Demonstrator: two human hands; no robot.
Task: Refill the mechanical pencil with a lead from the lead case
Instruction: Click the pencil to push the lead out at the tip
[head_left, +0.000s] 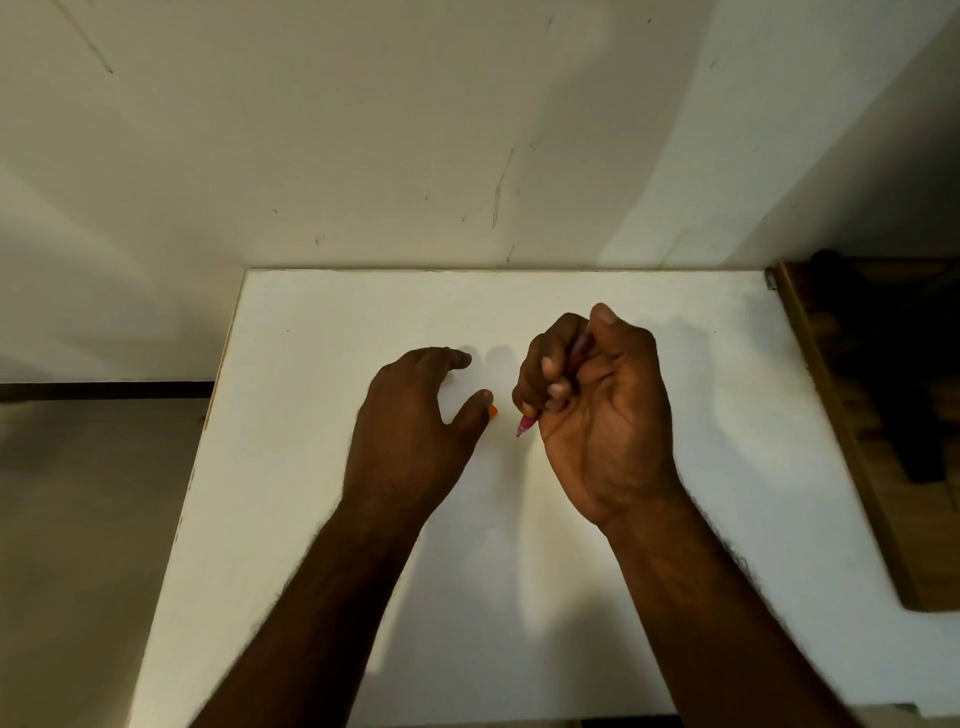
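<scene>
My right hand (597, 405) is closed in a fist around a pink mechanical pencil (525, 426). The pencil's tip sticks out below my fingers and points down and left at the white table (311, 519). Most of the barrel is hidden in my palm. My left hand (415, 415) rests palm down on the table with its fingers spread. A small orange piece (493, 411) shows at the tip of my left thumb, mostly hidden by it; I cannot tell whether it is the lead case. The two hands are a short gap apart.
The white table meets a pale, scuffed wall (415, 156) at the back. A dark wooden piece of furniture (883, 415) stands along the table's right edge. The floor (78, 519) lies past the left edge.
</scene>
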